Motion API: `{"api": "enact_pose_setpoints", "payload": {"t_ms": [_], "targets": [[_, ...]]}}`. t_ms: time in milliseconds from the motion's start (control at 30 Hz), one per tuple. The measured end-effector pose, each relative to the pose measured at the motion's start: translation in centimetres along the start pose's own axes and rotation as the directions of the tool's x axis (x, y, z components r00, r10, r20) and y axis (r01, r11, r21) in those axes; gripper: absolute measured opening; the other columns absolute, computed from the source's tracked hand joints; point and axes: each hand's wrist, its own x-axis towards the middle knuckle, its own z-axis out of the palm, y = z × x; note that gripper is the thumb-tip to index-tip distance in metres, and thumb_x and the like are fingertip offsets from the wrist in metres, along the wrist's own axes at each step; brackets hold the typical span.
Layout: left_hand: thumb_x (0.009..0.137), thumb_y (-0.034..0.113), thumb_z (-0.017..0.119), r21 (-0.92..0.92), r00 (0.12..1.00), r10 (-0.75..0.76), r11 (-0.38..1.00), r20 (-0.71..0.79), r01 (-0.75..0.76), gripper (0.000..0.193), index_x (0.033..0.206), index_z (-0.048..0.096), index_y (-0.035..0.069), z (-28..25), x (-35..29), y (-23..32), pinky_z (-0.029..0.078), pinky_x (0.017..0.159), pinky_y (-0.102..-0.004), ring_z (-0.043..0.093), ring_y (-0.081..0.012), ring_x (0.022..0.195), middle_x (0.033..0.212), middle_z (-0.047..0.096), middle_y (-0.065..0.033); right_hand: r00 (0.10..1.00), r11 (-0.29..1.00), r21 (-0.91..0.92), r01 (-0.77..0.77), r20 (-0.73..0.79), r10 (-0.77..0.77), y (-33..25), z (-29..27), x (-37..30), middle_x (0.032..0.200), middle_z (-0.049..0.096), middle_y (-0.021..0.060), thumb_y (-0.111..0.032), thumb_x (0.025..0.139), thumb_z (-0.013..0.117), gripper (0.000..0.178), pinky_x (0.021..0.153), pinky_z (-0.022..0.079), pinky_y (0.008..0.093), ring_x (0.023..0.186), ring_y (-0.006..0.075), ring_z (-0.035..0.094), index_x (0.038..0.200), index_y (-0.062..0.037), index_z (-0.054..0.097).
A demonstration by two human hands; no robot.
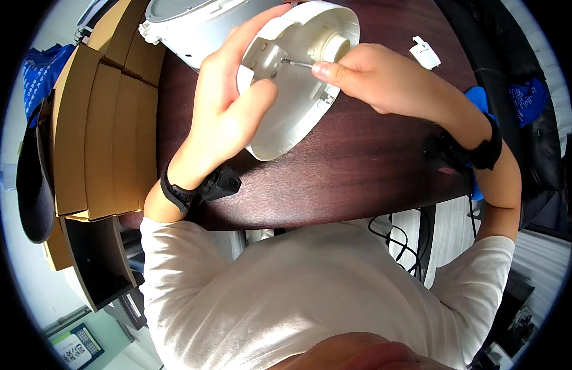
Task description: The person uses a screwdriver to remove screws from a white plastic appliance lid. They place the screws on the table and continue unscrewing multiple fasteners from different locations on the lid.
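My left hand [224,111] grips the left rim of a white, rounded plastic cover [289,114], its thumb on the near side and its fingers behind the far edge. The cover is tilted, with its hollow inside facing me. A screwdriver [301,63] is held in my right hand [385,80], its handle hidden by the fingers. Its thin metal shaft points left, and the tip meets a small hole or screw spot on the raised panel inside the cover. A round cream-coloured collar [336,47] rises from the cover behind the shaft.
A large white drum-shaped appliance part [206,31] stands at the far left of the dark wooden table [335,172]. Cardboard boxes [104,135] line the left edge. One small white plastic piece [425,53] lies at the far right, near a black chair [514,123].
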Motion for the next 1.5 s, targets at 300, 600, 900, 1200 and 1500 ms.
{"api": "enact_pose_setpoints", "payload": {"t_ms": [300,600,900,1200,1500], "targets": [[0.061,0.014,0.044,-0.019,0.999,-0.022,1.0,-0.042,0.021,0.074,0.132,0.047,-0.006,0.4,-0.2,0.2,0.033,0.104,-0.0313,0.051,-0.0214,0.116,0.123,0.056,-0.0161,0.967,0.977,-0.075,0.198,-0.149,-0.207,2.3,1.3,0.7,0.054,0.054,0.0159,-0.047,0.096,0.046,0.058,0.053,0.044,0.0387,0.049,0.0271,0.053,0.073,0.0032,0.064],[0.06,0.013,0.042,-0.003,0.999,0.002,1.0,-0.045,-0.002,0.075,0.133,0.046,-0.007,0.3,-0.4,0.0,0.033,0.105,-0.0325,0.051,-0.0221,0.117,0.124,0.056,-0.0167,0.987,0.984,-0.079,0.162,-0.004,-0.163,1.6,0.8,1.2,0.051,0.044,0.0021,-0.044,0.1,0.044,0.054,0.047,0.037,0.0281,0.048,0.0103,0.042,0.074,0.0021,0.057],[0.06,0.014,0.044,0.039,0.999,0.039,0.998,-0.021,-0.038,0.075,0.132,0.047,-0.006,0.3,-0.6,-0.1,0.035,0.103,-0.033,0.052,-0.0223,0.115,0.122,0.057,-0.0167,0.998,0.997,0.054,0.057,0.03,-0.058,1.1,1.0,0.7,0.041,0.037,0.0014,-0.05,0.097,0.043,0.062,0.034,0.031,0.0315,0.034,0.0138,0.038,0.055,-0.0049,0.046],[0.061,0.012,0.043,0.014,0.999,0.024,1.0,-0.03,-0.024,0.074,0.132,0.047,-0.006,0.4,-0.7,-0.2,0.035,0.103,-0.0333,0.052,-0.0222,0.116,0.122,0.057,-0.0166,0.992,0.986,0.165,0.013,0.12,-0.033,1.7,1.2,1.1,0.038,0.029,0.0003,-0.051,0.098,0.04,0.06,0.028,0.023,0.0279,0.029,0.0103,0.03,0.054,-0.0107,0.032],[0.061,0.01,0.042,0.087,0.998,0.053,0.995,-0.029,-0.05,0.073,0.132,0.048,-0.005,0.2,-0.7,-0.5,0.035,0.103,-0.0332,0.052,-0.0225,0.115,0.122,0.057,-0.0168,0.978,0.96,0.272,-0.075,0.208,0.017,1.8,1.5,0.9,0.048,0.024,-0.0071,-0.05,0.1,0.038,0.056,0.03,0.019,0.0215,0.034,0.0024,0.025,0.056,-0.015,0.029]]}}
